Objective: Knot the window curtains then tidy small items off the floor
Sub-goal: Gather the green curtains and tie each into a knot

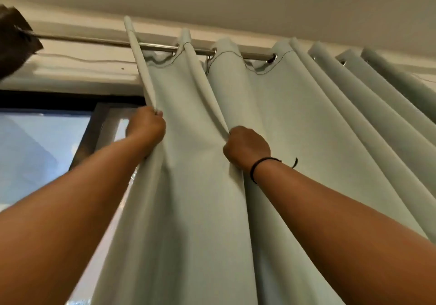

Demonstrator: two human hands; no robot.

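Pale green curtain (271, 116) hangs from a metal rod (160, 46); left hand (147, 127) grips its edge, right hand (246, 147) clenches a fold.

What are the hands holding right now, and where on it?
Both grip the pale green fabric curtain: the left hand pinches its leading edge, the right hand a fold beside it, below the rod.

Metal rod (162, 47) runs under ceiling, carrying my pale green curtain (295, 116) by metal eyelets (273, 58). Curtain bunched in folds toward right end. Dark brown fabric (14, 38) hangs at rod's left end. Bare rod between.
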